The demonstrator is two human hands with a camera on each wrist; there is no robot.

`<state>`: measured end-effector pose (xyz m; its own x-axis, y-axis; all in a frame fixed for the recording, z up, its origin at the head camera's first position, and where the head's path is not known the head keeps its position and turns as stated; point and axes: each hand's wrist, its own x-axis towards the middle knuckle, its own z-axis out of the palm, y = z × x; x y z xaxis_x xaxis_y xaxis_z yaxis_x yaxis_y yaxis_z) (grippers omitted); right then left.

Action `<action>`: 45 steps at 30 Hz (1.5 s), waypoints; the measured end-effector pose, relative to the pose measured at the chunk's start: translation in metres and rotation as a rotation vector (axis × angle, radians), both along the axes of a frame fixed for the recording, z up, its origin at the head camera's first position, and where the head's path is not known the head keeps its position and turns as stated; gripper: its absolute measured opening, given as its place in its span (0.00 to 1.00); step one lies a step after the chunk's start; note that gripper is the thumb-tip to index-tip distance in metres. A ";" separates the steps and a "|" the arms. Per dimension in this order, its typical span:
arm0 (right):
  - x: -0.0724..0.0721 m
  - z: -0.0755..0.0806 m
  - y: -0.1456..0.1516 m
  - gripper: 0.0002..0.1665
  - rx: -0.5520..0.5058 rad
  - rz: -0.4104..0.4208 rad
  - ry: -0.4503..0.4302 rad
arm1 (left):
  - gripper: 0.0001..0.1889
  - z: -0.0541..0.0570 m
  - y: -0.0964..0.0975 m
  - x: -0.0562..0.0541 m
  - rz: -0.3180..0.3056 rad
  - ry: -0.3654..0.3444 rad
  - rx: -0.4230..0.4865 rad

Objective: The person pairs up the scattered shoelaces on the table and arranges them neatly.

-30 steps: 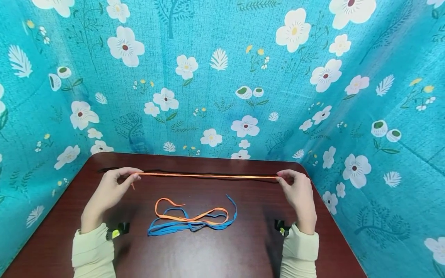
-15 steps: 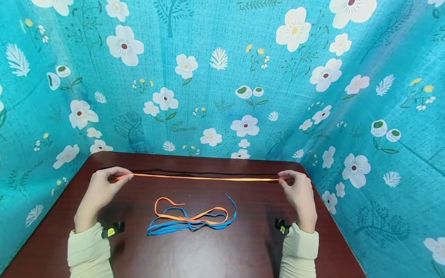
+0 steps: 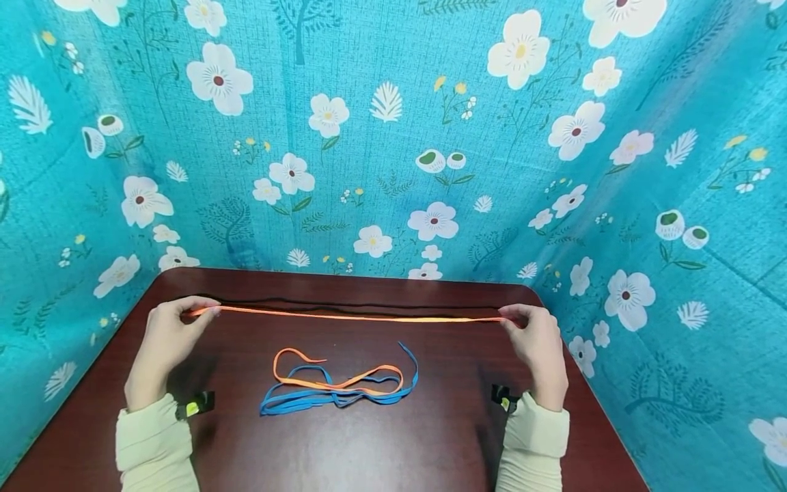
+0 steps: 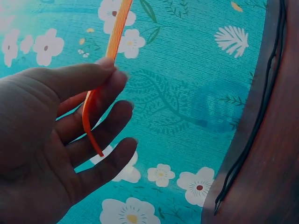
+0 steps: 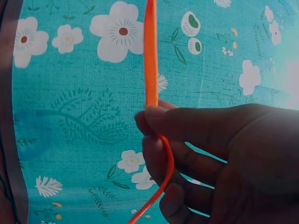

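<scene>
A flat orange shoelace (image 3: pixel 363 318) is stretched nearly straight between both hands near the back of the table. My left hand (image 3: pixel 169 335) pinches it between thumb and forefinger; in the left wrist view a short end of the orange shoelace (image 4: pixel 87 119) hangs past the fingers. At the other side my right hand (image 3: pixel 535 342) pinches it the same way, and a longer tail (image 5: pixel 169 163) curves down over the fingers in the right wrist view. Behind the stretched lace a black shoelace (image 3: pixel 344 303) lies along the back of the table, also visible at the right of the left wrist view.
Nearer the front, a second orange lace (image 3: pixel 371 372) lies looped over a bundled blue shoelace (image 3: pixel 295 403) on the dark red-brown table (image 3: pixel 344 451). A turquoise flowered curtain (image 3: pixel 381 191) hangs behind the table and along its sides.
My left hand has slid outward to the left along the orange shoelace, so more of it spans between the hands. My right hand has shifted slightly right. The laces on the table stay put.
</scene>
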<state>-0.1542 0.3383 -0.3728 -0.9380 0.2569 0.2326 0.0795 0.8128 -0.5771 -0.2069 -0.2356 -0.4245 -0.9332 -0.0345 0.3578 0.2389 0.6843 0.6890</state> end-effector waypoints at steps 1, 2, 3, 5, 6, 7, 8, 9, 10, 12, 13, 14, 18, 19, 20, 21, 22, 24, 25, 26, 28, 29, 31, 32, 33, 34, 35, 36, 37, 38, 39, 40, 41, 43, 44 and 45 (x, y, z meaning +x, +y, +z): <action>-0.001 0.000 0.001 0.12 0.004 -0.004 -0.004 | 0.14 -0.001 0.000 -0.001 0.014 0.000 0.002; -0.001 -0.001 0.001 0.12 0.007 -0.009 -0.008 | 0.14 -0.002 0.000 -0.002 0.026 -0.002 0.005; -0.002 -0.001 0.001 0.13 0.010 -0.015 -0.008 | 0.14 -0.003 0.000 -0.003 0.039 -0.001 0.008; -0.004 -0.004 0.002 0.13 0.015 -0.034 -0.007 | 0.15 -0.007 0.000 -0.006 0.059 0.003 0.009; -0.006 -0.006 0.003 0.13 0.019 -0.045 -0.005 | 0.16 -0.008 0.000 -0.008 0.066 0.005 0.011; -0.008 -0.007 0.004 0.13 0.025 -0.057 -0.005 | 0.15 -0.010 0.001 -0.010 0.070 0.011 0.011; -0.010 -0.010 0.005 0.13 0.029 -0.072 -0.004 | 0.15 -0.011 0.001 -0.012 0.068 0.020 0.013; -0.012 -0.012 0.006 0.12 0.036 -0.086 -0.003 | 0.14 -0.013 0.001 -0.015 0.064 0.028 0.014; -0.015 -0.015 0.007 0.12 0.040 -0.100 -0.002 | 0.13 -0.014 0.002 -0.017 0.058 0.034 0.012; -0.021 -0.021 0.010 0.12 0.049 -0.121 -0.010 | 0.11 -0.017 0.002 -0.022 0.041 0.044 0.008; -0.024 -0.024 0.012 0.13 0.053 -0.128 -0.017 | 0.10 -0.019 0.002 -0.024 0.032 0.047 0.006; -0.027 -0.027 0.013 0.13 0.052 -0.129 -0.026 | 0.10 -0.021 0.002 -0.026 0.021 0.045 0.004; -0.038 -0.038 0.021 0.11 0.056 -0.092 -0.092 | 0.10 -0.032 -0.001 -0.034 -0.023 0.021 -0.011; -0.041 -0.041 0.023 0.11 0.061 -0.075 -0.109 | 0.10 -0.035 -0.002 -0.036 -0.034 0.012 -0.015; -0.044 -0.044 0.026 0.10 0.065 -0.060 -0.125 | 0.10 -0.038 -0.002 -0.038 -0.044 -0.001 -0.018; -0.046 -0.048 0.028 0.10 0.073 -0.049 -0.139 | 0.10 -0.040 -0.003 -0.040 -0.049 -0.014 -0.022; -0.049 -0.051 0.030 0.10 0.083 -0.042 -0.152 | 0.10 -0.043 -0.004 -0.041 -0.057 -0.031 -0.022; -0.054 -0.057 0.035 0.09 0.096 -0.040 -0.170 | 0.09 -0.046 -0.005 -0.045 -0.075 -0.061 -0.034; -0.056 -0.060 0.037 0.09 0.103 -0.044 -0.176 | 0.09 -0.048 -0.005 -0.046 -0.084 -0.075 -0.039; -0.058 -0.063 0.039 0.09 0.109 -0.052 -0.183 | 0.08 -0.049 -0.006 -0.048 -0.090 -0.085 -0.049; -0.062 -0.068 0.042 0.10 0.118 -0.061 -0.198 | 0.08 -0.052 -0.007 -0.052 -0.098 -0.094 -0.075; -0.064 -0.071 0.044 0.11 0.123 -0.067 -0.206 | 0.08 -0.054 -0.008 -0.054 -0.098 -0.098 -0.094; -0.067 -0.077 0.047 0.14 0.133 -0.072 -0.220 | 0.10 -0.057 -0.010 -0.058 -0.090 -0.100 -0.123; -0.069 -0.080 0.048 0.15 0.140 -0.071 -0.224 | 0.11 -0.059 -0.010 -0.059 -0.086 -0.100 -0.136; -0.070 -0.083 0.050 0.16 0.145 -0.067 -0.227 | 0.11 -0.060 -0.011 -0.060 -0.086 -0.101 -0.144; -0.072 -0.087 0.051 0.16 0.149 -0.065 -0.228 | 0.11 -0.062 -0.011 -0.062 -0.089 -0.103 -0.147; -0.074 -0.090 0.053 0.16 0.153 -0.063 -0.228 | 0.10 -0.063 -0.012 -0.063 -0.096 -0.105 -0.150; -0.075 -0.093 0.054 0.15 0.156 -0.056 -0.224 | 0.09 -0.064 -0.012 -0.064 -0.104 -0.107 -0.150; -0.077 -0.096 0.056 0.14 0.157 -0.047 -0.219 | 0.08 -0.065 -0.012 -0.066 -0.115 -0.111 -0.147; -0.079 -0.099 0.057 0.13 0.156 -0.034 -0.216 | 0.07 -0.066 -0.012 -0.067 -0.126 -0.118 -0.145; -0.081 -0.102 0.058 0.12 0.154 -0.019 -0.217 | 0.07 -0.067 -0.012 -0.068 -0.136 -0.126 -0.144; -0.083 -0.105 0.059 0.10 0.154 -0.012 -0.217 | 0.06 -0.068 -0.012 -0.069 -0.142 -0.135 -0.147; -0.084 -0.107 0.060 0.10 0.156 -0.003 -0.219 | 0.06 -0.069 -0.012 -0.070 -0.146 -0.145 -0.150; -0.088 -0.112 0.062 0.09 0.156 0.010 -0.230 | 0.07 -0.070 -0.013 -0.073 -0.148 -0.158 -0.162; -0.089 -0.114 0.063 0.09 0.156 0.014 -0.239 | 0.07 -0.071 -0.013 -0.074 -0.148 -0.160 -0.172; -0.090 -0.116 0.064 0.09 0.161 0.012 -0.244 | 0.07 -0.072 -0.013 -0.075 -0.147 -0.165 -0.178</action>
<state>-0.2444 0.4022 -0.4886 -0.9740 0.2235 0.0371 0.1897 0.8943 -0.4054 -0.2815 -0.2484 -0.4964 -0.9696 0.1554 0.1888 0.2391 0.7643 0.5988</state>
